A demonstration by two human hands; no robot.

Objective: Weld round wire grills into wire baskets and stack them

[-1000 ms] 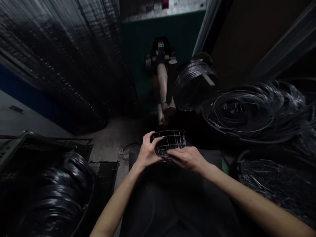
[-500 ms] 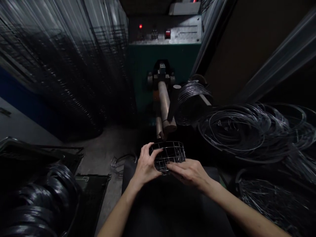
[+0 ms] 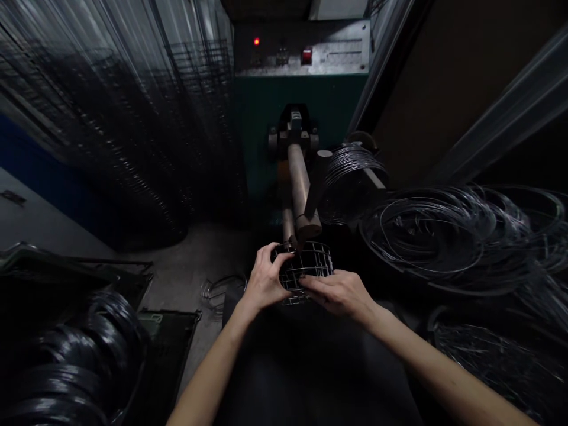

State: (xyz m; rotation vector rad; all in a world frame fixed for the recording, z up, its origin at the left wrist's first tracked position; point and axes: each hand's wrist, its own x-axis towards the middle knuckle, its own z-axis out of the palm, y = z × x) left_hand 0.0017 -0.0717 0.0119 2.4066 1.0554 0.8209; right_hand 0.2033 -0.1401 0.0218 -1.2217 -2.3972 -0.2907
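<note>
The left hand [image 3: 265, 278] is curving round the left side of a round wire basket [image 3: 310, 266], thumb and fingers gripping its wires, while the right hand [image 3: 339, 291] is pinching wires at its near right side, fingertips drawn together; the basket is sitting between them, just below the tip of the upper metal cylinder [image 3: 300, 183]; beyond, a control panel [image 3: 328, 50] is showing a red light [image 3: 256, 41]; to the right, wire coils [image 3: 435, 231] are lying heaped

My left hand [image 3: 265, 277] is curling, its thumb and fingers spreading apart, while my right hand [image 3: 338, 291] is reaching in beside them, its fingers pointing toward my left. Both forearms are slanting inward behind my fingers.
</note>
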